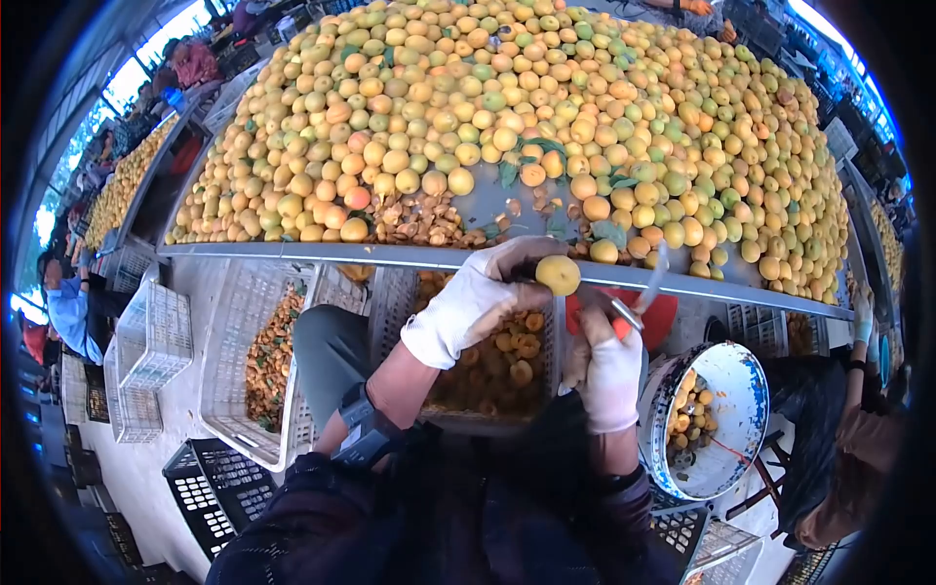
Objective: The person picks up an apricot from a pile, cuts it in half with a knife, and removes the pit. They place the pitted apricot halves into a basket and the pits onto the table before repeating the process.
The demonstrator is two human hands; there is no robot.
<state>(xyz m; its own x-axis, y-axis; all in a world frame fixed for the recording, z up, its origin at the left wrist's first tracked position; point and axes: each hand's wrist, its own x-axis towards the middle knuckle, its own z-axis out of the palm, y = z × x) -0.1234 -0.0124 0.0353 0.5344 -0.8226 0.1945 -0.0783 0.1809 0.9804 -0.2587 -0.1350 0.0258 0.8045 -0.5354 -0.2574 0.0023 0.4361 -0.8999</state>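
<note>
Mid-frame, the gloved left hand (466, 300) pinches a yellow fruit (558, 276); the right hand (608, 375) grips an orange-handled tool (627, 314). Piled fruit (468, 93) crowds the surface (485, 202), upper frame.

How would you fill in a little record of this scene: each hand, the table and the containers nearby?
Left hand: white-gloved, holding one yellow fruit
Right hand: white-gloved, gripping an orange-handled tool, its far end blurred
Table: heaped with yellow-orange fruit, plus leaves and brownish pieces near the front edge
Left crate: white, with orange-brown pieces inside
Bucket: at the right, white and blue, some fruit inside
</note>
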